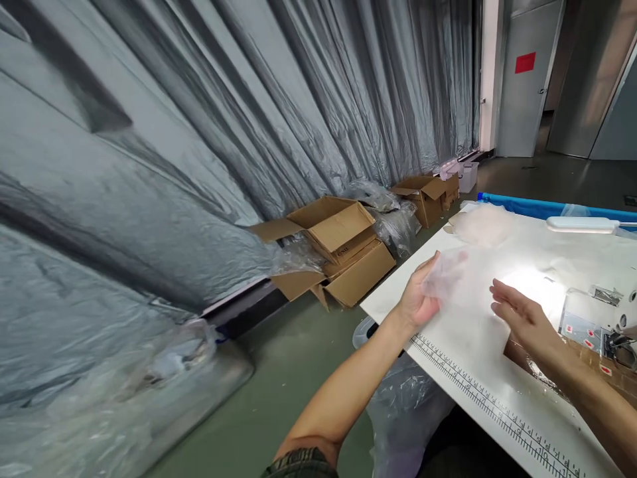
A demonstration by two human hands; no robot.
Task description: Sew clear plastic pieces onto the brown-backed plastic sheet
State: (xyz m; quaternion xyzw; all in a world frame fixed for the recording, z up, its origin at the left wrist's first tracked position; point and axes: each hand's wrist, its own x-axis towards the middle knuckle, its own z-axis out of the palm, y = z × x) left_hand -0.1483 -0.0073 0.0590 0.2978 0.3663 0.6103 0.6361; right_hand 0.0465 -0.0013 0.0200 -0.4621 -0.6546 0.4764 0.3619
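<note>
A piece of thin, sheer white fabric covers the fingers of my left hand, which holds it above the white table. Some of those fingers show faintly through the cloth. To the right, my right hand has its fingers stretched out toward the fabric, with nothing visible in its grasp. Close beyond my right wrist stands a white sewing machine, its metal plate marked with small red labels. A pale pile of sheer material lies at the table's far left corner.
Printed along the table's near edge is a ruler scale. A white long-handled object lies at the back. Opened cardboard boxes and plastic bags sit on the floor by the silver curtain. Another clear bag lies lower left.
</note>
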